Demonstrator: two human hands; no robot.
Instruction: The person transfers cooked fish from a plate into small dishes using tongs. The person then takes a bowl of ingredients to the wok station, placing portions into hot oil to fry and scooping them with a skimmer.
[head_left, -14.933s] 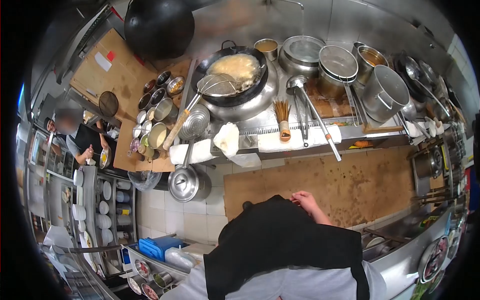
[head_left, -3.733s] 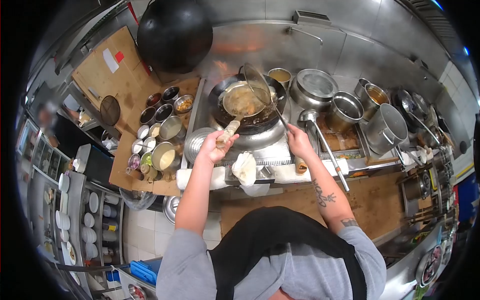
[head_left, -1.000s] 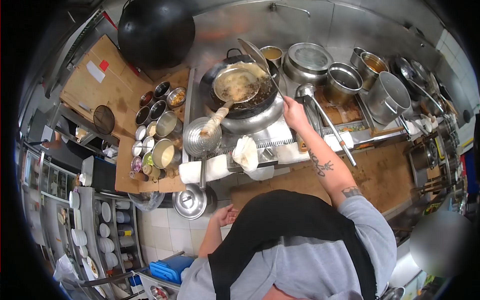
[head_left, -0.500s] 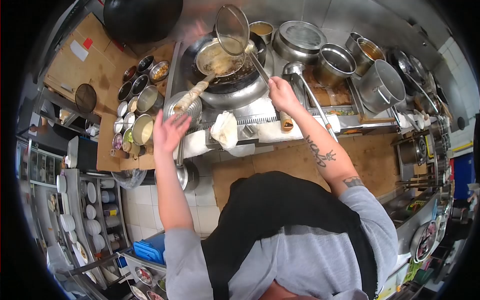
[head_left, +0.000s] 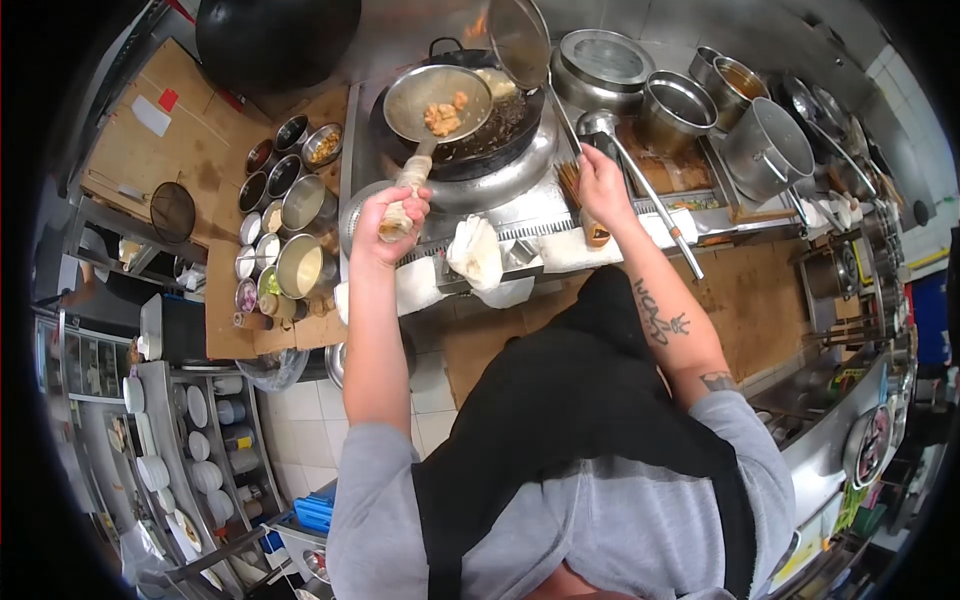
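Observation:
My left hand [head_left: 392, 222] is wrapped round the cloth-bound handle of a round strainer [head_left: 408, 98]. Golden-brown fried pieces [head_left: 442, 116] lie in its bowl, which is raised over the left part of the black wok [head_left: 502, 160]. Dark oil with bits in it shows in the wok. My right hand [head_left: 603, 187] is closed on the thin handle of a second, fine-mesh strainer [head_left: 519, 42], held up tilted above the wok's back right side. A crumpled white cloth [head_left: 474, 252] sits at the stove's front edge, between my hands.
Bowls of ingredients and a pot of pale liquid [head_left: 300, 266] stand at the left. On the right are a long-handled ladle [head_left: 655, 197], steel pots [head_left: 678, 106] and a tall pot [head_left: 765, 150]. A large black wok [head_left: 278, 40] is at the back left.
My left hand has closed on the cloth-bound handle and the strainer has come up out of the oil with the fried pieces. The mesh strainer has moved right and up.

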